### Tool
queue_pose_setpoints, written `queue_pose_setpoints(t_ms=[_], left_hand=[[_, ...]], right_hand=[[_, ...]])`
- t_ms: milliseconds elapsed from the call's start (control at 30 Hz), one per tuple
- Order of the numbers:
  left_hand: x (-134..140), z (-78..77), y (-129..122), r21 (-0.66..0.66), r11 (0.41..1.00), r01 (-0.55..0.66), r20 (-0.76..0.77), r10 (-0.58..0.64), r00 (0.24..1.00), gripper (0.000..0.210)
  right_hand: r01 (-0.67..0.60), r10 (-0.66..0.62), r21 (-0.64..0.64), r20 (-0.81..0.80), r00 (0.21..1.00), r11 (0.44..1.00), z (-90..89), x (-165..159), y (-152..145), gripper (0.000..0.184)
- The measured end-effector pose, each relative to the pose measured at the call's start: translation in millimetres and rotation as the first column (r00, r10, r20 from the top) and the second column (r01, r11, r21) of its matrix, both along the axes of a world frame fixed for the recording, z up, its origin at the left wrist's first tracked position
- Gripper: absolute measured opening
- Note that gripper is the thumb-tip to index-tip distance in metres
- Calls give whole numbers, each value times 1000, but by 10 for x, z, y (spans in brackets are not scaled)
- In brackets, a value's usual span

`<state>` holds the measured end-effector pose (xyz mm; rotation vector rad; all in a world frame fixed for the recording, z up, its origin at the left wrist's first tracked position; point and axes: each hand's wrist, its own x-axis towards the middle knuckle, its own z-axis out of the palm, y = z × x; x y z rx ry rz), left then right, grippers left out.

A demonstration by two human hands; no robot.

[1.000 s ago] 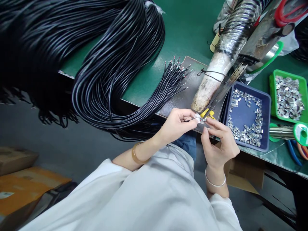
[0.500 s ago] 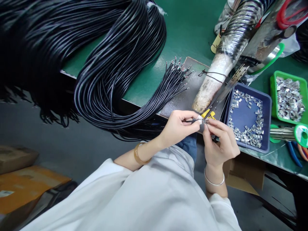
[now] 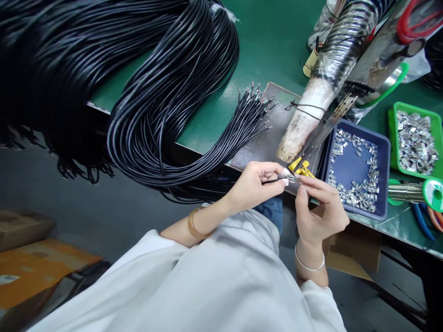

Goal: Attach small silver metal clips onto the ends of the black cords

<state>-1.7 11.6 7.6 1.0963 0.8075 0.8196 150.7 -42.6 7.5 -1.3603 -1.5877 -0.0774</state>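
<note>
My left hand [image 3: 258,182] is closed in a pinch around a black cable [image 3: 272,181]. White wraps cover its thumb and fingertip. At the cable's right end sits a small silver metal connector [image 3: 294,178]. My right hand [image 3: 320,205] has its thumb and forefinger tips at the connector's right end, pinching it; the fingertips partly hide the contact. Just beyond the hands, a yellow clip-like holder [image 3: 301,168] rests on a dark plate [image 3: 252,154]. The thin tip of a metal tool [image 3: 320,136] comes down toward this holder.
A large bundle of black cables [image 3: 166,115] with stripped ends drapes over the green table [image 3: 266,37]. A taped hose [image 3: 311,99] slants down near the hands. At right are a blue tray [image 3: 384,184] and a green tray [image 3: 394,147] of metal pieces, a solder spool [image 3: 432,193] and pliers [image 3: 422,221].
Both hands have shifted slightly down, and the right hand also a little to the right. More of the metal connector and yellow holder shows between the hands.
</note>
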Motion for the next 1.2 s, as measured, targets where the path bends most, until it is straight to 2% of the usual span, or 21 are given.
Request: queue_pose_setpoints(t_ms=[67, 133, 333, 633, 833, 967, 1033, 1100, 1200], left_hand=[[-12, 18, -7, -49, 999, 14, 13, -14, 1000, 12], [-18, 29, -8, -87, 996, 24, 31, -22, 999, 13], [-5, 15, 2, -72, 997, 0, 50, 4, 999, 16], [4, 53, 21, -3, 999, -42, 63, 42, 997, 13], [-35, 28, 25, -48, 999, -10, 33, 11, 999, 15], [-35, 31, 14, -65, 997, 28, 37, -25, 999, 16], [-26, 25, -5, -77, 996, 36, 27, -34, 999, 14], [-16, 7, -39, -55, 998, 25, -4, -25, 1000, 12], [-6, -30, -110, 108, 994, -7, -106, 19, 994, 13]], right_hand=[[-12, 6, -87, -76, 997, 996, 27, 14, -2, 10], [-20, 10, -109, -92, 996, 994, 44, 16, -5, 10], [-10, 10, -8, 72, 997, 1000, 15, -24, 28, 21], [-40, 39, 1, 50, 998, 999, 45, -29, 42, 24], [-57, 56, 1, 112, 992, 998, -1, -28, 10, 21], [-47, 46, -23, -10, 999, 999, 4, 23, -24, 16], [-6, 2, -45, -78, 997, 999, 23, 67, -67, 17], [53, -54, -62, -8, 999, 997, 52, 97, -112, 20], [53, -8, -152, 280, 960, 987, 95, 86, -138, 19]])
